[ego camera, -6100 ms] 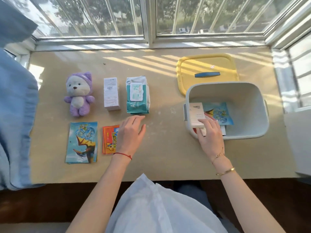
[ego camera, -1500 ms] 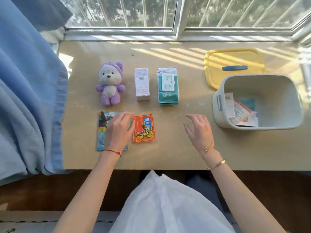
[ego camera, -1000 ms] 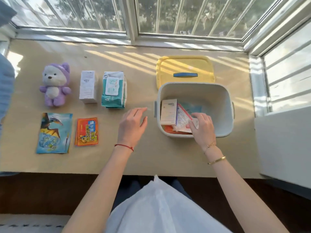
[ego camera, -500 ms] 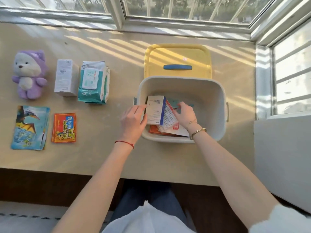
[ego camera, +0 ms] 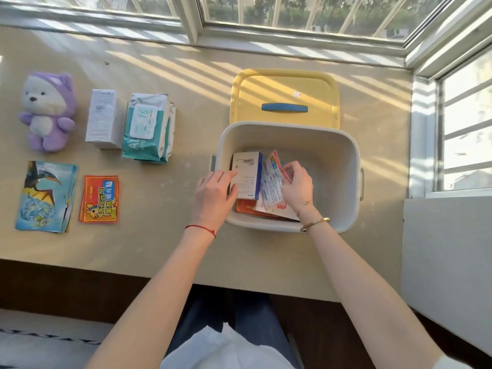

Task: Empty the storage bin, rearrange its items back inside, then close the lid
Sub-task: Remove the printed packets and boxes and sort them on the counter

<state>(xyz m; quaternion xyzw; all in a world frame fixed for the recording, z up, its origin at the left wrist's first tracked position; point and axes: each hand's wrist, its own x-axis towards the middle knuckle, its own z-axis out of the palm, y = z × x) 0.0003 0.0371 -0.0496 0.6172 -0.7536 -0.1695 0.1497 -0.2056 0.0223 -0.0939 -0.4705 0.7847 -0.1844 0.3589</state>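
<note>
The grey storage bin (ego camera: 343, 166) stands open on the table, its yellow lid (ego camera: 285, 89) lying flat behind it. Inside, a white and blue box (ego camera: 247, 174) stands upright against the left wall. My left hand (ego camera: 214, 198) reaches over the rim and grips that box. My right hand (ego camera: 296, 186) is inside the bin, fingers closed on a printed white packet (ego camera: 271, 182). An orange packet (ego camera: 247, 210) lies under them. On the table to the left are a purple plush bear (ego camera: 46, 110), a white carton (ego camera: 102, 117), a wipes pack (ego camera: 147, 126), a dinosaur packet (ego camera: 46, 197) and an orange warmer packet (ego camera: 99, 199).
Window frames (ego camera: 191, 20) run along the far edge and the right side of the table. A grey ledge (ego camera: 447, 251) stands at the right. The table's front edge (ego camera: 133, 270) is close to my body.
Since six seconds ago my left hand left the packets on the table and moved to the bin. My right hand went back inside the bin. Now both hands hold items there.
</note>
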